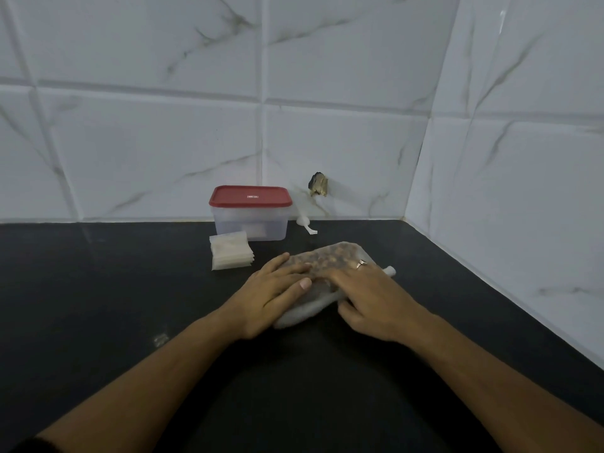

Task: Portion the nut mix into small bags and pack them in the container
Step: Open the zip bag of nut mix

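Both my forearms reach forward over the dark counter and angle in toward each other. My left hand lies palm down with its fingers straight and close together, pressing flat on the near left part of the one big bag of nut mix. The thumb points toward my right hand. My right hand also lies palm down on the bag, fingers a little spread over its right side. Its thumb is tucked at the bag's near edge, and I cannot tell whether it goes under the plastic. There is one ring on a finger of that hand. Neither hand pinches anything; both rest flattened on the bag.

The bag lies on its side under both palms. The nuts are bunched in the part beyond my fingertips, and its pale empty end sticks out toward me between my wrists.

Just beyond and left of my left fingertips sits one stack of small bags; I cannot count how many are in it. Behind that stack, farther from my hands, stands one clear container with its red lid on. To the container's right, straight beyond my hands, lies one small white scoop by the tiled wall.
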`<action>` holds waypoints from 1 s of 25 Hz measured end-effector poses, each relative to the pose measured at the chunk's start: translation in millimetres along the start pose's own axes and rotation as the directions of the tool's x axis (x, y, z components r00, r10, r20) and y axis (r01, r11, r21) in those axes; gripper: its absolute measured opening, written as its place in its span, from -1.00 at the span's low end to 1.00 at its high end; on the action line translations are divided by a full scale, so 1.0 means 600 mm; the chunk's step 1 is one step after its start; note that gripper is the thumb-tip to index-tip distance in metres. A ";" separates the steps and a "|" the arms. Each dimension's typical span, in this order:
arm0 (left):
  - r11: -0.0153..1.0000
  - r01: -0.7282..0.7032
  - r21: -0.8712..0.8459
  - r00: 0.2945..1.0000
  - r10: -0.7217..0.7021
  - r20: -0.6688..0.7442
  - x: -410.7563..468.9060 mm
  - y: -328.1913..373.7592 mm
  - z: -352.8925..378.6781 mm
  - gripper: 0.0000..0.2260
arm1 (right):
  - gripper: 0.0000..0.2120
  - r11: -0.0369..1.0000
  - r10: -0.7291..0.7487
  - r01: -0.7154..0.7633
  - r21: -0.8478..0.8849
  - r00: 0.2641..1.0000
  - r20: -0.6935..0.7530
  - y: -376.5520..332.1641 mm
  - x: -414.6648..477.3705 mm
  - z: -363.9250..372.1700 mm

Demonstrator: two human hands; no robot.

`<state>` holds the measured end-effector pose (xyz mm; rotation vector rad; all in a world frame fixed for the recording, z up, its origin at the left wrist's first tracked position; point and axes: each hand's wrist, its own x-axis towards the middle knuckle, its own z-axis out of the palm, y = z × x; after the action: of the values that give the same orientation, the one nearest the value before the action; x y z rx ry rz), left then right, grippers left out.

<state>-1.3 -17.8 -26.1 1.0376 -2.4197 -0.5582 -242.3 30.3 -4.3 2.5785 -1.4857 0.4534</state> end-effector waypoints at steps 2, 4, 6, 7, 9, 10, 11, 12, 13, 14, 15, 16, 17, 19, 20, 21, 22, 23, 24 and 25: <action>1.000 0.012 -0.005 1.000 -0.012 0.006 0.000 0.001 -0.001 -0.31 | -0.70 0.996 0.005 -0.003 -0.092 1.000 0.014 0.005 -0.015 -0.003; 1.000 0.008 0.004 1.000 -0.009 0.020 0.001 0.000 -0.001 -0.27 | -0.77 0.988 0.020 -0.019 -0.150 1.000 0.006 0.003 -0.032 -0.009; 1.000 0.005 0.010 1.000 -0.006 0.029 0.001 0.001 -0.002 -0.24 | -0.89 0.992 0.019 -0.020 -0.124 1.000 -0.005 -0.003 -0.046 -0.018; 1.000 0.007 0.013 1.000 -0.007 0.031 0.001 0.002 -0.002 -0.26 | -0.94 0.997 0.016 -0.016 -0.075 1.000 -0.001 -0.006 -0.054 -0.023; 1.000 0.011 0.027 0.999 -0.012 0.031 0.001 0.004 -0.002 -0.29 | -0.92 0.999 0.036 -0.037 0.037 0.999 0.029 -0.011 -0.070 -0.031; 0.999 0.010 0.040 0.999 -0.012 0.036 0.001 0.005 -0.002 -0.29 | -0.89 0.997 0.054 -0.056 0.061 0.998 0.040 -0.012 -0.080 -0.035; 0.998 0.007 0.057 0.999 -0.010 0.041 0.001 0.006 -0.002 -0.29 | -0.86 0.996 0.062 -0.064 0.057 0.997 0.038 -0.012 -0.089 -0.038; 0.997 0.005 0.073 0.999 -0.008 0.045 0.001 0.005 -0.002 -0.29 | -0.84 0.997 0.061 -0.063 0.041 0.998 0.031 -0.012 -0.100 -0.041; 0.996 0.004 0.086 0.999 -0.008 0.050 0.002 0.005 -0.002 -0.29 | -0.82 0.998 0.061 -0.061 0.031 0.998 0.023 -0.012 -0.108 -0.043; 0.995 0.002 0.099 0.998 -0.008 0.054 0.002 0.003 -0.002 -0.29 | -0.79 0.998 0.064 -0.065 0.028 0.998 0.019 -0.011 -0.116 -0.044; 0.993 -0.004 0.114 0.998 -0.002 0.057 0.003 0.001 0.000 -0.27 | -0.74 0.997 0.070 -0.070 0.030 0.997 0.019 -0.011 -0.124 -0.046; 0.991 -0.016 0.130 0.999 0.009 0.053 0.004 -0.002 0.001 -0.25 | -0.68 0.997 0.070 -0.070 0.017 0.997 0.015 -0.010 -0.130 -0.046; 0.989 -0.028 0.146 0.999 0.021 0.047 0.005 -0.004 0.003 -0.20 | -0.65 0.999 0.050 -0.050 -0.011 0.999 0.008 -0.008 -0.136 -0.045; 0.985 -0.037 0.169 0.999 0.031 0.043 0.007 -0.006 0.004 -0.12 | -0.73 0.997 -0.009 0.008 -0.077 1.000 -0.003 -0.005 -0.147 -0.043; 0.983 -0.037 0.180 0.998 0.028 0.051 0.007 -0.006 0.004 -0.10 | -0.78 0.996 -0.012 0.011 -0.084 1.000 -0.010 -0.006 -0.154 -0.045; 0.980 -0.038 0.197 0.998 0.025 0.065 0.008 -0.005 0.003 -0.08 | -0.82 0.998 -0.008 0.006 -0.064 1.000 -0.024 -0.008 -0.159 -0.049; 0.974 -0.042 0.221 0.996 0.025 0.080 0.008 -0.004 0.002 -0.07 | -0.86 1.000 0.002 -0.003 -0.022 0.999 -0.035 -0.011 -0.166 -0.054; 0.969 -0.047 0.243 0.996 0.026 0.089 0.008 -0.003 0.001 -0.06 | -0.90 1.000 0.013 -0.012 0.025 0.999 -0.034 -0.016 -0.171 -0.060; 0.964 -0.051 0.260 0.996 0.028 0.090 0.008 -0.003 0.001 -0.05 | -0.92 0.998 0.023 -0.022 0.061 1.000 -0.018 -0.020 -0.178 -0.063; 0.962 -0.051 0.267 0.996 0.028 0.089 0.009 -0.003 0.001 -0.05 | -0.91 0.996 0.033 -0.033 0.084 0.999 0.000 -0.024 -0.183 -0.067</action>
<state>-3.9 -22.6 -26.2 1.0889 -2.6386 -0.2672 -289.4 138.4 -1.3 2.6200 -1.5435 0.5325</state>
